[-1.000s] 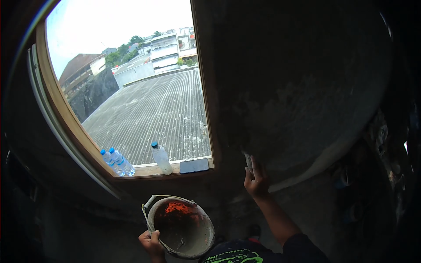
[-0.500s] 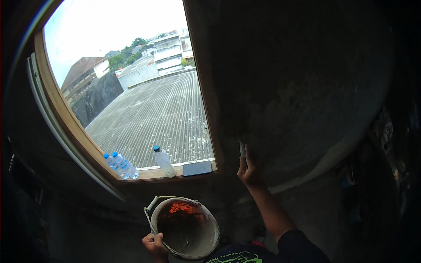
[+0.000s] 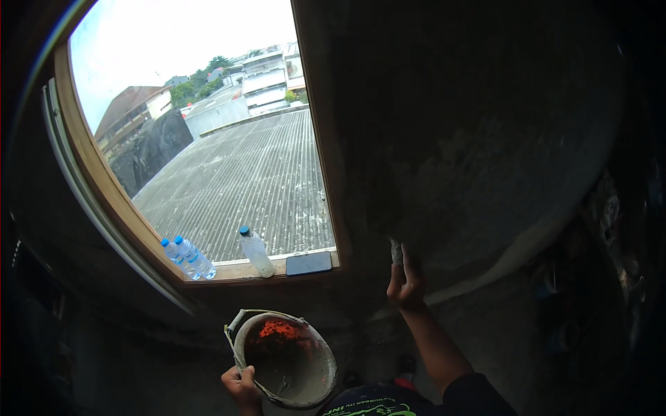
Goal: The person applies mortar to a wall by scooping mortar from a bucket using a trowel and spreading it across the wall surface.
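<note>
My left hand (image 3: 242,388) grips the rim of a bucket (image 3: 325,357), with the thumb over the edge. Grey cement coats the bucket, and a patch of bare orange shows inside; its wire handle (image 3: 227,333) leans to the left. Against the dark wall (image 3: 444,180), my right hand (image 3: 408,286) is raised, fingers pointing up. A slim, pale, cement-smeared tool (image 3: 396,252) sticks up from its fingers. Shadow hides the tool's far end, so its kind and whether it touches the wall are unclear.
Left of the wall is a wooden-framed window (image 3: 320,173). On its sill stand two small water bottles (image 3: 191,258) and a larger bottle (image 3: 257,255), beside a flat dark phone (image 3: 309,263). Corrugated roofing (image 3: 243,187) lies outside. Dim clutter (image 3: 555,305) is at the right.
My right hand has moved down and slightly right along the wall with the pale tool. The bucket and my left hand have shifted slightly left in view.
</note>
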